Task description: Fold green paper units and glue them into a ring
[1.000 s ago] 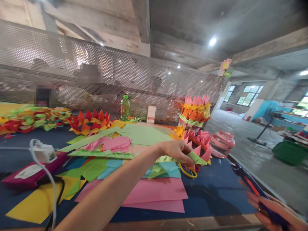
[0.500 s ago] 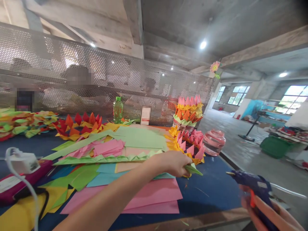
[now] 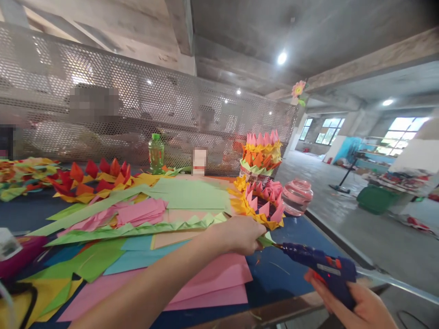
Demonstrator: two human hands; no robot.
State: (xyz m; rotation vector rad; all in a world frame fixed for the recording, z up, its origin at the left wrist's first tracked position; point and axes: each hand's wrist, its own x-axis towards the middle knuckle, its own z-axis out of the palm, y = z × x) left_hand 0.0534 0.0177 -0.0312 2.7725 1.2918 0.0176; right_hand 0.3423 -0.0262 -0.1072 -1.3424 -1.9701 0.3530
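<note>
Paper strip [image 3: 154,226], zigzag-edged, tapered glue gun [image 3: 324,265]

Free tabletop [image 3: 277,279] beneath glue gun [image 3: 327,267]

Right of the perforated metal partition [image 3: 137,105], a grey floor [image 3: 343,214] runs back to multi-pane windows [image 3: 329,131]. Above the partition, a concrete beam [image 3: 180,27] spans the ceiling [image 3: 240,36] and a lamp [image 3: 281,58] glows white; shelves [image 3: 372,158] stand well beyond its right end.

Lamp [image 3: 281,58] glaring overhead; daylight from windows [image 3: 406,124]; ceiling [image 3: 240,36] dim; wide-angle stretch at edges.
</note>
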